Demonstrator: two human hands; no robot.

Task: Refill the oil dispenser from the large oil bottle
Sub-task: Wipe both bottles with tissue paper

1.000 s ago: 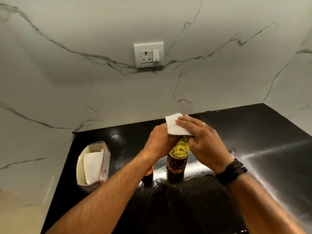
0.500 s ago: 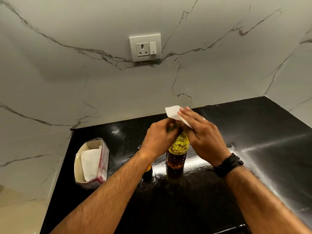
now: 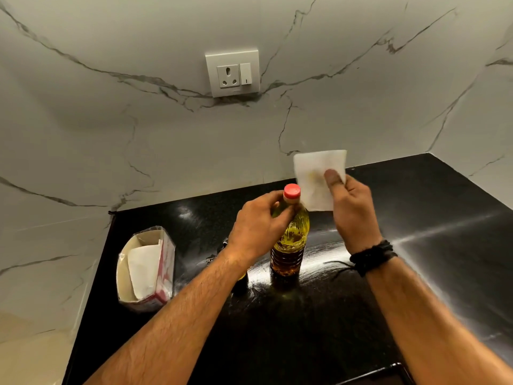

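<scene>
Black polished stone is carrying the large oil bottle (image 3: 288, 243) upright at the centre of the countertop (image 3: 416, 245), its red cap (image 3: 291, 190) screwed on and yellow oil filling it up to the shoulder. I am gripping the neck of that bottle with my left hand (image 3: 256, 226), fingers and thumb curling round it just under the cap. My right hand (image 3: 351, 209) is hovering just to the right of the bottle and apart from it, pinching a folded white tissue (image 3: 316, 179) between thumb and fingers; the tissue is standing up above the cap's level and is showing a faint yellowish stain. A black braided band (image 3: 373, 257) is circling my right wrist. To the left of the bottle and close beside it, mostly hidden under my left forearm, a small dark bottle (image 3: 240, 283) is standing on the stone; I am taking it for the oil dispenser, though only its lower part is showing and I cannot tell whether its top is on. Farther left of the bottle, near the countertop's edge, an open tissue box (image 3: 163, 273) in clear wrap is lying with a white sheet sticking out. Behind the bottle, a white marble wall (image 3: 111, 134) with grey veins is rising, carrying a white socket with a switch (image 3: 232, 73).
</scene>
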